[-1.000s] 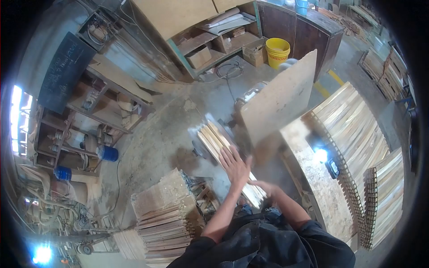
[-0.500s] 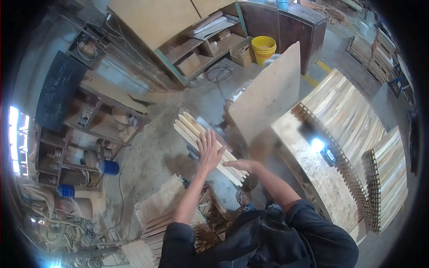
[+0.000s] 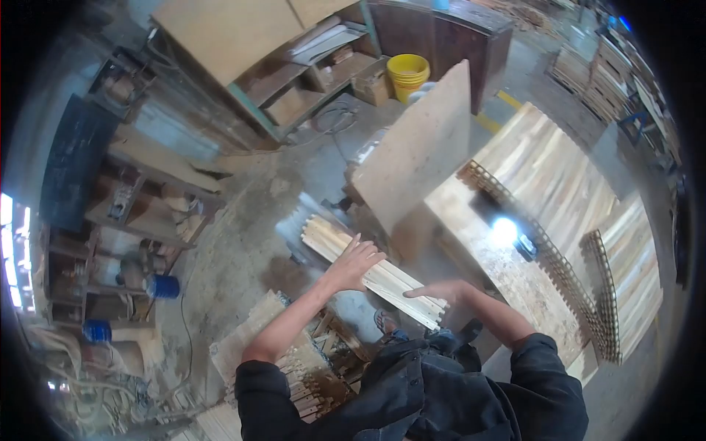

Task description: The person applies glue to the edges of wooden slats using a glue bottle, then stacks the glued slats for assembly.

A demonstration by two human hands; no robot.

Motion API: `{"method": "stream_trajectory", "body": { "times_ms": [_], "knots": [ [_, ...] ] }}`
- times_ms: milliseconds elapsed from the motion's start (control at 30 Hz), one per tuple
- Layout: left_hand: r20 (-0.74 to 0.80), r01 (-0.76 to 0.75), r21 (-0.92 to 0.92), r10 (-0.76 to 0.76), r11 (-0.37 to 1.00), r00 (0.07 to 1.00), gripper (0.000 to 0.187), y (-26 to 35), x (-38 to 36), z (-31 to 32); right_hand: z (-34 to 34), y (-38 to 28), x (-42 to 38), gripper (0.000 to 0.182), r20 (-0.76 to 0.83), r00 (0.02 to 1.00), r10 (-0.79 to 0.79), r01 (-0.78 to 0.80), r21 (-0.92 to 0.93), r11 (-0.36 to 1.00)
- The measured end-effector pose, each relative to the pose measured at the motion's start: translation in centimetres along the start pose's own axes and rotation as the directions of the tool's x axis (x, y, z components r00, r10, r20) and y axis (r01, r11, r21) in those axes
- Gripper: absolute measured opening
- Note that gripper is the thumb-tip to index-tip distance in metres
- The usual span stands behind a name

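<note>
A bundle of pale wooden strips [image 3: 390, 283] lies slanted in front of my body, its near right end showing notched tips. My left hand [image 3: 354, 266] grips the bundle near its middle, with fingers over the top. At the near right end, my right hand [image 3: 441, 292] holds the strips from the side, its thumb on top and its other fingers hidden or blurred. Beneath the far left end is a pale, blurred surface. Both of my hands touch the same bundle.
On the right, a workbench [image 3: 471, 220] bears rows of wooden strips [image 3: 544, 162] and a bright lamp [image 3: 506, 232]. An upright board [image 3: 419, 140] stands ahead, near a yellow bucket [image 3: 408, 76]. Shelves [image 3: 132, 198] are at the left. Stacked wood [image 3: 250, 331] lies low left.
The bundle has shifted right and nearer to my body, with both hands on it. The whole view has moved slightly, with the surroundings now farther left.
</note>
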State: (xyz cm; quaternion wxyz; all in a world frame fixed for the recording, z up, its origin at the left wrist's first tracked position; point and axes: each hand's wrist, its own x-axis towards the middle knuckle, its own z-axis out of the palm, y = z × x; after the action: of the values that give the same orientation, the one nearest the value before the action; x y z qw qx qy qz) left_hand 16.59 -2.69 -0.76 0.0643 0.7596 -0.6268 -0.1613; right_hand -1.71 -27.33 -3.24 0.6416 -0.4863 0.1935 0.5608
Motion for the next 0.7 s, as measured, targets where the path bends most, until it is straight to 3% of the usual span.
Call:
{"method": "stream_trajectory", "body": {
  "times_ms": [33,67,133,167,200,267,333,400,467,600,700],
  "knots": [
    [-0.060,-0.021,-0.027,0.020,0.999,0.998,0.099,0.6,0.7,-0.7,0.4,-0.3,-1.6,0.093,-0.042,0.999,0.003,-0.004,-0.013,1.000],
    [-0.118,-0.048,-0.052,0.042,0.997,0.992,0.095,1.2,1.4,-1.4,0.3,-0.1,-4.4,0.090,-0.303,0.929,-0.214,0.144,-0.238,0.961],
    [-0.213,-0.085,-0.109,0.060,0.990,0.975,0.092,3.5,2.8,-5.0,-7.6,3.9,-4.3,0.103,-0.111,0.848,-0.518,0.511,-0.081,0.856],
    [-0.284,-0.076,-0.160,0.028,0.984,0.958,0.092,4.4,3.8,-6.4,-8.5,4.1,-8.8,0.104,-0.458,0.838,-0.298,0.392,0.124,0.912],
    [-0.346,-0.070,-0.215,-0.009,0.974,0.938,0.091,5.3,4.9,-7.5,-6.0,2.2,-14.4,0.104,-0.430,0.756,-0.494,0.626,0.254,0.737],
    [-0.450,-0.075,-0.357,-0.101,0.931,0.888,0.090,7.5,7.8,-10.0,-4.9,2.5,-19.6,0.101,-0.702,0.456,-0.547,0.807,0.068,0.586],
    [-0.508,-0.087,-0.522,-0.227,0.849,0.831,0.089,9.7,10.7,-12.0,-5.1,5.1,-21.8,0.091,-0.730,0.324,-0.602,0.868,-0.024,0.496],
    [-0.613,-0.240,-0.568,-0.210,0.787,0.762,0.090,10.7,14.2,-12.1,-5.8,8.3,-22.0,0.087,-0.764,0.230,-0.603,0.864,-0.125,0.488],
    [-0.711,-0.382,-0.557,-0.185,0.738,0.679,0.088,11.3,17.7,-11.6,-4.1,10.8,-21.5,0.086,-0.831,0.210,-0.515,0.847,-0.109,0.521],
    [-0.701,-0.406,-0.679,-0.378,0.611,0.604,0.084,13.4,22.8,-9.1,-2.2,16.0,-18.9,0.083,-0.910,0.233,-0.344,0.841,0.011,0.541],
    [-0.687,-0.370,-0.708,-0.462,0.602,0.562,0.085,13.2,25.6,-4.6,-1.9,18.5,-17.1,0.076,-0.923,0.255,-0.287,0.838,0.063,0.541]
  ]
}}
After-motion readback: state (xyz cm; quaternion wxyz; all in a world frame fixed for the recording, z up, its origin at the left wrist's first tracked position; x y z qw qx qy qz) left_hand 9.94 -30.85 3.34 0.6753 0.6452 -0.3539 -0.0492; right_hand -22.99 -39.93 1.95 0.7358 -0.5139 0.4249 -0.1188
